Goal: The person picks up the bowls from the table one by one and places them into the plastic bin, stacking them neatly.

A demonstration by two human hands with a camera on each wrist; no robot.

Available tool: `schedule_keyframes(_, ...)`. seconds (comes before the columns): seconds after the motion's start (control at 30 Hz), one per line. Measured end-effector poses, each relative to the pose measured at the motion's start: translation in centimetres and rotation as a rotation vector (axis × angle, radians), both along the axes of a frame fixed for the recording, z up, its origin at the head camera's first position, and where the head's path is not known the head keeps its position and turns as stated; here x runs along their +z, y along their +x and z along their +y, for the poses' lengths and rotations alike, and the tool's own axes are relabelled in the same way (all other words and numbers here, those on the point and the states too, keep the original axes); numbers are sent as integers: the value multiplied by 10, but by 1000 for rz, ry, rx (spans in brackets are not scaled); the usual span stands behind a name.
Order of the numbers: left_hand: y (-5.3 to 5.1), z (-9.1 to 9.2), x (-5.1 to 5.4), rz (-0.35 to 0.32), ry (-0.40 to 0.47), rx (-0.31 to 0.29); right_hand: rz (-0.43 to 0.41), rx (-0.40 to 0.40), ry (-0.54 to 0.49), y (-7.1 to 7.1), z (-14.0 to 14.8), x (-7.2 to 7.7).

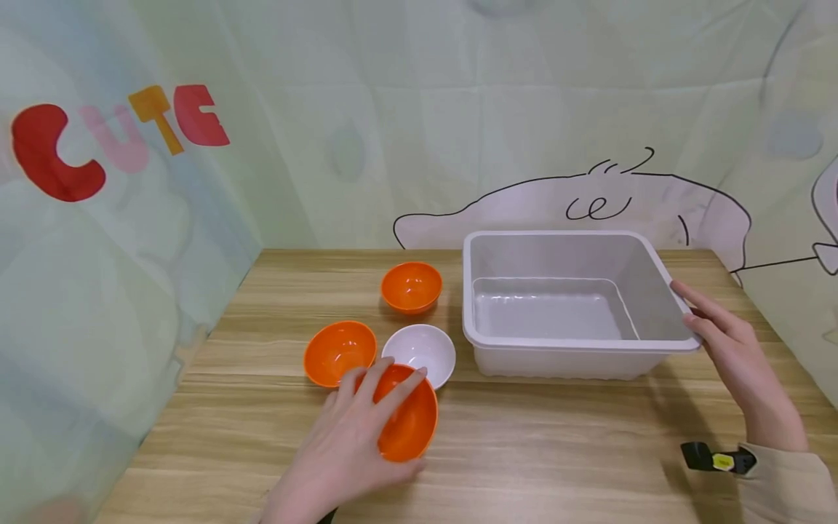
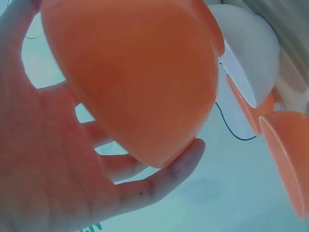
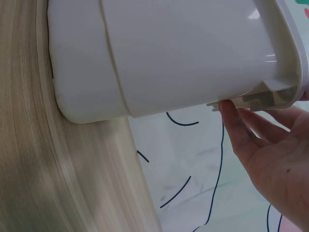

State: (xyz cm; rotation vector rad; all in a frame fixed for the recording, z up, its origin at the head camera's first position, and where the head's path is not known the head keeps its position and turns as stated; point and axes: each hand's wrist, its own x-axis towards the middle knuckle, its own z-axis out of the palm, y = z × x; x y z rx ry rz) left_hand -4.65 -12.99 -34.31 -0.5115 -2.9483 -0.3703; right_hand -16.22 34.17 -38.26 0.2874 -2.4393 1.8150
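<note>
My left hand (image 1: 353, 437) holds an orange bowl (image 1: 412, 422), which is tilted, with fingers over its far rim and thumb at its near side. In the left wrist view the outside of this orange bowl (image 2: 140, 77) fills the space beside the palm. Just behind it is a white bowl (image 1: 422, 349). A second orange bowl (image 1: 340, 353) stands at the left, and a third orange bowl (image 1: 411, 287) is farther back. My right hand (image 1: 740, 356) grips the right rim of a light grey plastic basin (image 1: 583, 346), its fingers under the lip in the right wrist view.
Everything stands on a wood-grain table (image 1: 262, 422). A pale printed curtain (image 1: 366, 131) hangs behind and to the left, right along the table edges. A black strap with a yellow-green tag (image 1: 722, 461) is on my right wrist.
</note>
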Motion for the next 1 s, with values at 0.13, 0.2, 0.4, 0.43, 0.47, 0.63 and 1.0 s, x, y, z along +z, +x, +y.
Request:
schedule_keyframes(0.13,-1,3,4,16,9,-14,7,2,-36,0,-1,-1)
schedule_keyframes(0.2,-2,5,7,21,17,-20,10,7,-53,0,-1,-1)
schedule_keyframes(0.4,-6,11,14,42,42,-44,9,-2,-28,0,-1,0)
schedule_keyframes(0.43,-7,12,16,49,44,-50,9,-4,-23,0,-1,0)
schedule_keyframes(0.47,-8,13,16,59,43,-57,9,-4,-25,0,-1,0)
schedule_keyframes(0.63,-12,17,19,67,35,-80,9,1,-33,0,-1,1)
schedule_keyframes(1.0,-21,22,19,134,30,-121,-2,21,16,0,3,1)
